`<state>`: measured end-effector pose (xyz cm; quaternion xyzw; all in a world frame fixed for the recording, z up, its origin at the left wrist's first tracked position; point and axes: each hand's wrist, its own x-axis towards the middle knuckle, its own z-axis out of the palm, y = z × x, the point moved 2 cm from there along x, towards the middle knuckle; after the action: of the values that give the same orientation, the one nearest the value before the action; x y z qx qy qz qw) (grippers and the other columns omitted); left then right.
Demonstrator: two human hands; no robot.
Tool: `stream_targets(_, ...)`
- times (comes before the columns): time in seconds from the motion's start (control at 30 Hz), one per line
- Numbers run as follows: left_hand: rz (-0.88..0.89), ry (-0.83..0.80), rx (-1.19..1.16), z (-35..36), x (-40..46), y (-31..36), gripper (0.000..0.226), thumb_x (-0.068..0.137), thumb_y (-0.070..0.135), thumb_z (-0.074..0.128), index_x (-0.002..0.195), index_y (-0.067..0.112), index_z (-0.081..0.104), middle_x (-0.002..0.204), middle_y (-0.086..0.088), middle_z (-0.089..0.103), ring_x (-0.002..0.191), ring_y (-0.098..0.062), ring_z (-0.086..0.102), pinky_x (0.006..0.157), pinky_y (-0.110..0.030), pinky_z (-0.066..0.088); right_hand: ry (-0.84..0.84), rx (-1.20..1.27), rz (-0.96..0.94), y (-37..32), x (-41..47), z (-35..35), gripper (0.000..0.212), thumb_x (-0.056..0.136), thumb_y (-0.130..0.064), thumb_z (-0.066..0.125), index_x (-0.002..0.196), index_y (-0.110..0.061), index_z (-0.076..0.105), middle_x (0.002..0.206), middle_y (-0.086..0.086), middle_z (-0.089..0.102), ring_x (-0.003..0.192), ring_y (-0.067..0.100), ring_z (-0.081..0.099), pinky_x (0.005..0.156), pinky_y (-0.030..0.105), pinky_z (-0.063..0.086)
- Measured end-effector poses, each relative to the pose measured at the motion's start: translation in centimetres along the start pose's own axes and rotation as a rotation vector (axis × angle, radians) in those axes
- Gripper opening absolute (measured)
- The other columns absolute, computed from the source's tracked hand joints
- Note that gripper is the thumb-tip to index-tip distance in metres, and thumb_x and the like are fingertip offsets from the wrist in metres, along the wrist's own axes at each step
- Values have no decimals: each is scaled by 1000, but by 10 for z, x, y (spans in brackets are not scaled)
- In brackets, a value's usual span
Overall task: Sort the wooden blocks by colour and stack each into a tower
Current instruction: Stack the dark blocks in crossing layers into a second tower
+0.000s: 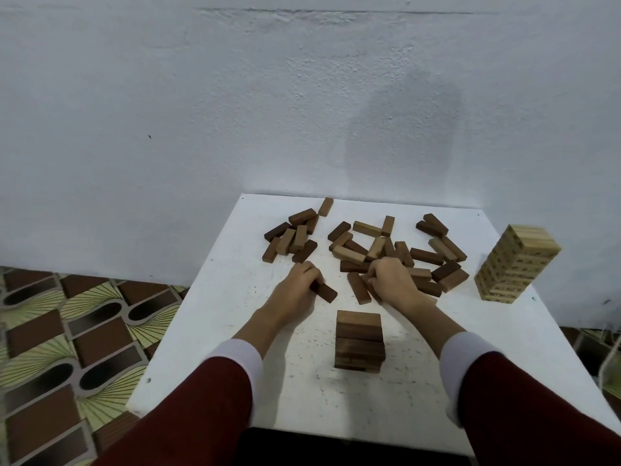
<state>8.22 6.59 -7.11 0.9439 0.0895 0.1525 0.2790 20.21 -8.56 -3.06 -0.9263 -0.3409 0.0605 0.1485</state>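
One dark block (325, 292) in left fingers (311, 275), long axis near-right; right fingers (376, 275) curled, grasp unclear.

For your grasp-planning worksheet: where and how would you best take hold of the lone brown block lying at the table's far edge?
Pinch the lone brown block across its two long sides at mid-length, fingers coming from above. It lies flat, apart from the pile, both flanks apparently free.

Loose wooden blocks (369, 250) behind dark tower (359, 341).
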Motion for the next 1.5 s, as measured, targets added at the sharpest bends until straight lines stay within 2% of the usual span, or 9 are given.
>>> stream_targets(0.2,9,-32,16,0,5,1,44,85,-3,54,128,9,50,130,-7,49,120,-22,40,91,-28,41,-74,361,68,-12,3,1,28,89,5,47,104,-4,68,111,11,66,99,17,58,79,20,42)
stream_targets(0.43,169,-112,121,4,11,10,69,79,-7,59,142,10,39,149,-7,35,136,-24,29,108,-35,32,-193,491,98,-23,1,1,31,91,3,40,116,-3,58,117,13,59,109,25,55,94,34,47)
stream_targets(0.6,119,-356,294,2,11,-2,75,86,5,56,150,19,20,154,-3,25,140,-23,23,114,-40,23,-281,628,93,-27,-2,0,32,91,4,47,123,-4,50,121,13,54,112,23,53,95,33,45)
stream_targets(0.9,-13,-452,318,-26,1,-3,72,72,41,75,133,18,45,126,-2,39,114,-21,36,94,-34,41,-385,638,60,-46,-11,1,43,93,2,45,135,-7,38,132,11,47,121,21,49,96,28,42)
stream_targets(1.03,-152,-332,283,-36,-22,-17,61,67,52,74,111,17,51,108,1,42,100,-17,39,82,-30,41,-311,580,7,-62,-10,-7,38,94,-1,44,131,-9,44,130,9,50,117,18,49,89,24,43)
stream_targets(1.17,-340,7,269,-40,-58,-27,60,65,62,64,100,15,51,97,3,41,96,-18,41,76,-28,38,-244,594,-9,-87,-17,-10,32,94,-2,44,124,-8,50,122,10,54,103,19,54,87,33,49)
stream_targets(1.3,-489,221,210,-35,-82,-22,60,73,55,65,108,9,49,104,-2,42,102,-21,39,82,-28,37,-283,514,-44,-119,-35,12,34,93,-1,42,126,-6,47,129,13,50,112,25,51,90,34,47)
stream_targets(1.4,-554,216,159,-35,-89,-21,68,74,54,64,121,10,42,114,-6,40,107,-23,38,85,-32,40,-373,470,-20,-132,-54,39,44,91,0,44,134,-5,36,129,12,46,111,23,48,82,26,41)
stream_targets(1.5,-533,161,155,-37,-94,-22,74,82,56,55,137,13,31,124,-7,38,110,-25,44,89,-34,39,-402,461,-59,-138,-70,66,56,83,-2,53,136,-7,33,129,13,43,108,23,47,82,34,48)
